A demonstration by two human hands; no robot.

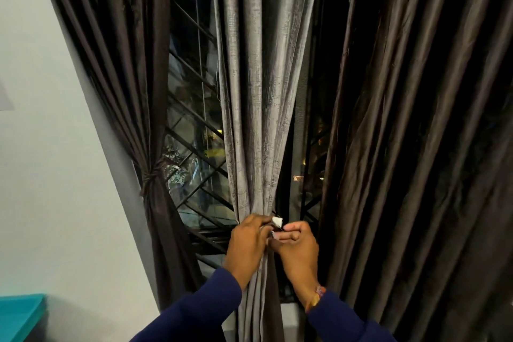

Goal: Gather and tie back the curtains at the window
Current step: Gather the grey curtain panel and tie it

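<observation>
Hands first: my left hand (248,236) is wrapped around the gathered waist of the grey curtain (256,97) low in the middle of the frame, fingers curled round the bunch. My right hand (298,244) sits just beside it, fingertips pinching a small pale strip, the end of the tie-back (277,221), which peeks out white between my two hands. I judge that I am partway through fastening it; whether the tie already goes fully round the bundle I cannot tell, since my hands hide the back of it.

Moving outward, the grey curtain hangs from the top centre of the frame and narrows down to my grip, so its gathering looks done and only the fastening is left.

To the left of the frame, the dark brown curtain (119,64) is already cinched with its own band (151,175) against the pale wall (41,161), so I take that one as finished.

At the right of the frame, another dark brown curtain (416,119) hangs loose in long folds with no tie that I can see; that one still looks undone.

Between the curtains the window grille (194,130) shows, with darkness and a few lights outside.
</observation>
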